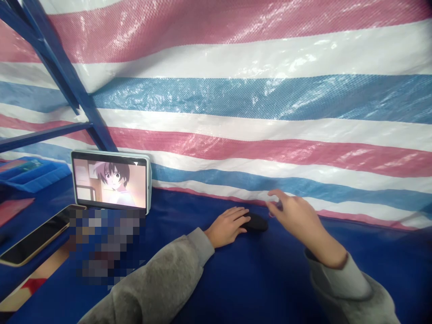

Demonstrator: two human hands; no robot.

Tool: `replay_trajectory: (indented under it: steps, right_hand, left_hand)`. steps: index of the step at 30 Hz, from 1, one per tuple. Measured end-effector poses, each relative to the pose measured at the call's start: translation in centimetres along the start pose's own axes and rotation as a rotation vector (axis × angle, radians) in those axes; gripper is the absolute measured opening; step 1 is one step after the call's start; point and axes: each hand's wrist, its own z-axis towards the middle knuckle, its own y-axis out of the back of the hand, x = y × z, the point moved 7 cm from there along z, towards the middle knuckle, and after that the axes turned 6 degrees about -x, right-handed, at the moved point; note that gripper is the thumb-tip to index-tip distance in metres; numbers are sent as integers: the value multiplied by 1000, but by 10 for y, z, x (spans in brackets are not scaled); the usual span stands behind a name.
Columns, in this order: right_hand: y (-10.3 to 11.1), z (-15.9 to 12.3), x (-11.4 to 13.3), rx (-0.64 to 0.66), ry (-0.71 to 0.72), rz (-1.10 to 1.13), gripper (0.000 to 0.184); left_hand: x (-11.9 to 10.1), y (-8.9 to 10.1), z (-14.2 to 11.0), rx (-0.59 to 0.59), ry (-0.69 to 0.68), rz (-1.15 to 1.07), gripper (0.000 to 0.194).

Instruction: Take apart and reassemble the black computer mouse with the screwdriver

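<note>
One black, low, oval object [258, 222] lies flat near the far edge of the blue-covered desk [256, 279], right of mid-edge. Left hand [227, 227] palm down at its left end, fingers slightly spread and touching it. Right hand [297, 216] raised just to its right, index finger bent toward thumb; small pinkish-purple item [272, 214] by those fingertips, too blurred to tell if pinched. Both arms in grey fuzzy sleeves [158, 279]. Red, white and blue striped woven plastic sheet [216, 96] hangs along the desk's far edge. Toward the far left corner: pale-cased rectangular screen device [111, 180] propped upright, cartoon face showing; pixelated patch in front, contents unreadable. Left of that, gold-edged black phone [37, 234] lying flat, then red flat piece [15, 210] and blue plastic tray [43, 177] by the left side. Blue metal frame [60, 58] slants down behind the screen device.
</note>
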Motion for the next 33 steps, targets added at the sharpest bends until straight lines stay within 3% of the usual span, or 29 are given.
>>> replay_trajectory:
  steps: [3,17,33]
  right_hand:
    - [1,0,10,-4,77,81,30]
    - [4,-1,4,5,-19,-58,23]
    - [2,0,3,4,-67,-44,26]
  left_hand:
    - [-1,0,0,1,-3,2,35]
    - [0,0,0,3,1,7,35]
    - [1,-1,0,-1,0,-5,36]
